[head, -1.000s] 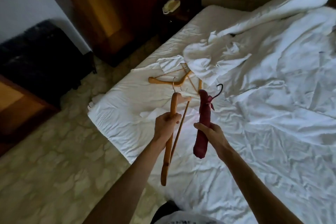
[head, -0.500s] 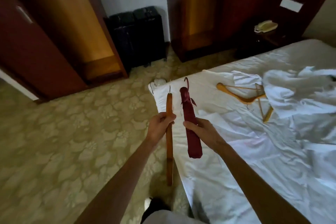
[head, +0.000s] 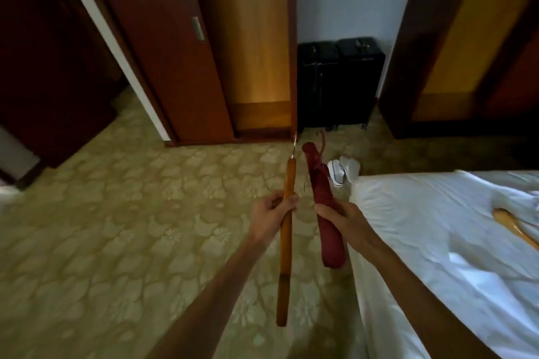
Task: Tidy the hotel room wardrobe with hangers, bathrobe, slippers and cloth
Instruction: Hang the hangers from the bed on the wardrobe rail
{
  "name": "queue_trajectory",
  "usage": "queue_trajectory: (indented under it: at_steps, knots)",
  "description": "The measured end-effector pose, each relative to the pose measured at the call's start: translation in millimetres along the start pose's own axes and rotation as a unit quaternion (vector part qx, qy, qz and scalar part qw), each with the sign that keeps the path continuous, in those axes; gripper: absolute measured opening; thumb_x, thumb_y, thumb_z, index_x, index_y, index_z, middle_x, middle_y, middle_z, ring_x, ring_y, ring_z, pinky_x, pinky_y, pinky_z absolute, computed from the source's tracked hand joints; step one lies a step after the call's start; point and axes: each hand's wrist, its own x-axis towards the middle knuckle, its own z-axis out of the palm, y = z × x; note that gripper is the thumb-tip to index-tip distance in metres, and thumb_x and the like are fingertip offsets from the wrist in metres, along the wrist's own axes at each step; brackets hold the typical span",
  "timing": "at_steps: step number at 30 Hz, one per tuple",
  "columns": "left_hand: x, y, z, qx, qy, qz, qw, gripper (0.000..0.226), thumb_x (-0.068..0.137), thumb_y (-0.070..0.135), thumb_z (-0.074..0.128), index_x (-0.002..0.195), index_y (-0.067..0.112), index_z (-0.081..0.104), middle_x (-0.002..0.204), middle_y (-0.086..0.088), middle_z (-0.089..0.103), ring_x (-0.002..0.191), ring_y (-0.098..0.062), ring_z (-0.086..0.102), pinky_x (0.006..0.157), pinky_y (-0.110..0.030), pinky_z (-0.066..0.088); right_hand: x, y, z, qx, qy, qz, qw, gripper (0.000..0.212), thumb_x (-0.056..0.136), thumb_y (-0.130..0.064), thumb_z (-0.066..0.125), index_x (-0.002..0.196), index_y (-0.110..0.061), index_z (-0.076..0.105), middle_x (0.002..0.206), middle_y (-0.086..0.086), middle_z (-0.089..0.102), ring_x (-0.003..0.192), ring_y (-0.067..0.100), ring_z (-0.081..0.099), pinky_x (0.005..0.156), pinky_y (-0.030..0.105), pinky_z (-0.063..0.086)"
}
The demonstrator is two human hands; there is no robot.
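Progress: While both hands carry hangers, nothing hangs in the brown wooden wardrobe (head: pixel 256 46) yet.
Left hand (head: pixel 269 217): grips the plain varnished wooden hanger (head: pixel 284 248).
Right hand (head: pixel 342 220): grips the dark-red padded fabric hanger (head: pixel 328 230).
Left over: another tan wooden hanger (head: pixel 514 226) on the white-sheeted bed (head: pixel 437 242); white slippers (head: pixel 342 170) on the floor.
Nearby: black suitcases (head: pixel 339 81) beside the wardrobe, not blocking.

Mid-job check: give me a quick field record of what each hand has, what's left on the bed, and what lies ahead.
left hand: grips wooden hanger, seen edge-on, metal hook up
right hand: grips red padded hanger, hook up
bed: right of the person, white sheet; another wooden hanger lies on it at the frame edge
floor: white slippers by the bed corner
ahead: wardrobe, sliding door partly open; black suitcases beside it
bathrobe: not in view
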Motion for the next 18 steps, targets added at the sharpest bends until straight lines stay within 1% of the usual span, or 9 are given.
queue_trajectory:
  at_steps: [2, 4, 6, 9, 11, 13, 15, 18]
  knots:
    - [22, 8, -28, -0.017, 0.010, -0.006, 1.000, 0.022, 0.092, 0.027, 0.070, 0.086, 0.006, 0.070, 0.060, 0.006, 0.061, 0.055, -0.009, 0.054, 0.053, -0.019, 0.044, 27, -13, 23, -0.017, -0.017, -0.006, 1.000, 0.019, 0.093, -0.030, 0.067, 0.101, -0.013, 0.070, 0.091, 0.009, 0.074, 0.083, 0.021, 0.071, 0.068, 0.022, 0.054]
    - [48, 12, -47, -0.033, 0.016, -0.010, 0.999, 0.021, 0.093, 0.025, 0.069, 0.084, 0.006, 0.068, 0.054, 0.010, 0.055, 0.048, -0.005, 0.048, 0.049, -0.017, 0.041, 55, -26, 39, -0.028, -0.036, -0.007, 0.999, 0.021, 0.093, -0.033, 0.067, 0.099, -0.014, 0.070, 0.085, 0.002, 0.072, 0.079, 0.017, 0.070, 0.069, 0.023, 0.052]
    - [76, 14, -60, -0.051, 0.023, -0.015, 0.998, 0.021, 0.093, 0.025, 0.068, 0.087, 0.005, 0.067, 0.053, 0.011, 0.054, 0.048, -0.004, 0.048, 0.049, -0.017, 0.041, 84, -38, 49, -0.027, -0.051, -0.014, 0.998, 0.020, 0.093, -0.033, 0.067, 0.096, -0.013, 0.068, 0.077, -0.004, 0.068, 0.072, 0.012, 0.067, 0.066, 0.021, 0.050]
    - [121, 18, -75, -0.054, 0.033, -0.015, 0.998, 0.022, 0.094, 0.025, 0.067, 0.088, 0.004, 0.067, 0.050, 0.014, 0.053, 0.046, -0.002, 0.046, 0.048, -0.015, 0.040, 134, -53, 58, -0.030, -0.053, -0.013, 0.998, 0.016, 0.092, -0.031, 0.068, 0.093, -0.015, 0.068, 0.076, -0.005, 0.068, 0.067, 0.007, 0.067, 0.063, 0.018, 0.051]
    - [156, 22, -86, -0.049, 0.029, -0.009, 0.998, 0.024, 0.095, 0.025, 0.066, 0.087, 0.003, 0.067, 0.048, 0.014, 0.051, 0.044, -0.001, 0.044, 0.047, -0.013, 0.038, 172, -61, 62, -0.031, -0.050, -0.016, 0.998, 0.017, 0.092, -0.033, 0.068, 0.093, -0.016, 0.069, 0.078, -0.004, 0.069, 0.068, 0.007, 0.067, 0.064, 0.019, 0.052]
    - [199, 27, -97, -0.038, 0.026, -0.002, 0.999, 0.026, 0.095, 0.026, 0.065, 0.085, 0.002, 0.067, 0.047, 0.014, 0.049, 0.044, 0.000, 0.043, 0.047, -0.012, 0.037, 216, -69, 67, -0.031, -0.051, -0.019, 0.998, 0.018, 0.093, -0.033, 0.067, 0.094, -0.016, 0.068, 0.077, -0.005, 0.069, 0.070, 0.009, 0.067, 0.068, 0.022, 0.054]
    - [249, 36, -110, -0.036, 0.028, 0.002, 0.999, 0.027, 0.095, 0.026, 0.065, 0.083, 0.002, 0.067, 0.048, 0.013, 0.049, 0.044, -0.001, 0.042, 0.047, -0.012, 0.038, 266, -77, 71, -0.026, -0.051, -0.025, 0.998, 0.016, 0.093, -0.033, 0.066, 0.093, -0.018, 0.068, 0.077, -0.008, 0.068, 0.070, 0.007, 0.067, 0.067, 0.020, 0.053]
    - [330, 55, -129, -0.025, 0.031, 0.009, 0.999, 0.026, 0.095, 0.027, 0.066, 0.080, 0.006, 0.067, 0.049, 0.013, 0.051, 0.045, -0.001, 0.043, 0.047, -0.012, 0.038, 347, -99, 79, -0.018, -0.042, -0.033, 0.998, 0.018, 0.092, -0.038, 0.068, 0.096, -0.021, 0.070, 0.084, -0.005, 0.071, 0.076, 0.009, 0.069, 0.069, 0.021, 0.053]
